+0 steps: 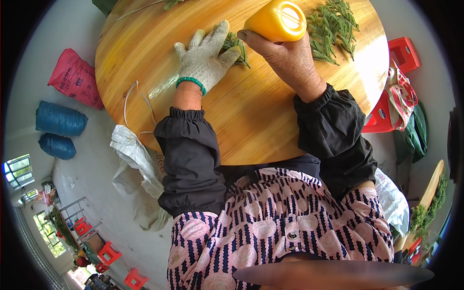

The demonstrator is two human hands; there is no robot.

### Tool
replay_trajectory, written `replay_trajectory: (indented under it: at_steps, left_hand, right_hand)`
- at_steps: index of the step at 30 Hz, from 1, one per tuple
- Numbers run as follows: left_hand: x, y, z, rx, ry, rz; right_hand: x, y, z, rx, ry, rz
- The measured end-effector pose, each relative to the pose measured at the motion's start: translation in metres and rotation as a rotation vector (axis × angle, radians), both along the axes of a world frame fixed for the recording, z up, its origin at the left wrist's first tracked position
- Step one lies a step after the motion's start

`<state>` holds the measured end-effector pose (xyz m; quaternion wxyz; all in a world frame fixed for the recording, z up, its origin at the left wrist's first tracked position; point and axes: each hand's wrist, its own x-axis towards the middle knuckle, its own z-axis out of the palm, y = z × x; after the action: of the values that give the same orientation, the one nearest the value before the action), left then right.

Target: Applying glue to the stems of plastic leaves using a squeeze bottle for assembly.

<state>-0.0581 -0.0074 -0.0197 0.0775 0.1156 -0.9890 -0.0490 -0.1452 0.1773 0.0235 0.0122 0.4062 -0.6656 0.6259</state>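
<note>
My left hand (204, 59), in a pale knitted glove with a green cuff, lies on the wooden table with its fingers spread. A small green conifer-like sprig (234, 44) sits beside its thumb and forefinger, partly hidden by the glove. Bare and closed, my right hand (296, 62) grips a glossy yellow bottle (273, 21), tilted with its rounded base turned up toward me. The bottle's other end is out of sight. More green sprigs (333, 30) lie on the table just right of that hand.
The round wooden table (251, 111) fills the middle. A white cord (126, 104) hangs over its left edge near a white woven sack (137, 157). Pink (75, 77) and blue sacks (62, 118) stand on the floor at left. Red stools (405, 54) are at right.
</note>
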Motion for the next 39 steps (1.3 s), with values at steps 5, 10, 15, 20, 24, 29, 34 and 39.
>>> replay_trajectory:
  at_steps: [5, 10, 15, 20, 24, 29, 34, 39]
  left_hand:
    - [0.002, -0.001, -0.002, -0.087, -0.024, -0.014]
    - [0.004, -0.004, -0.005, -0.133, -0.030, -0.022]
    - [0.003, 0.000, 0.000, -0.386, -0.151, -0.054]
    - [0.001, -0.008, -0.012, -0.263, -0.043, -0.033]
    - [0.003, -0.008, -0.014, -0.215, 0.017, -0.026]
    - [0.004, -0.009, -0.015, -0.211, 0.016, -0.010]
    - [0.008, -0.015, -0.020, -0.267, 0.120, -0.017]
    - [0.005, -0.022, -0.024, -0.340, 0.149, -0.083]
  right_hand:
    - [0.004, 0.007, 0.013, -0.077, 0.015, 0.036]
    - [0.011, 0.007, 0.016, -0.171, -0.068, 0.104]
    - [0.012, 0.016, 0.018, -0.094, -0.113, 0.130]
    - [0.014, 0.017, 0.020, -0.136, -0.089, 0.153]
    - [0.020, 0.023, 0.025, -0.101, -0.168, 0.152]
    - [0.027, 0.028, 0.015, -0.183, -0.287, 0.094]
    - [0.027, 0.035, 0.034, 0.021, -0.272, 0.125]
    - [0.025, 0.042, 0.041, 0.058, -0.224, 0.113]
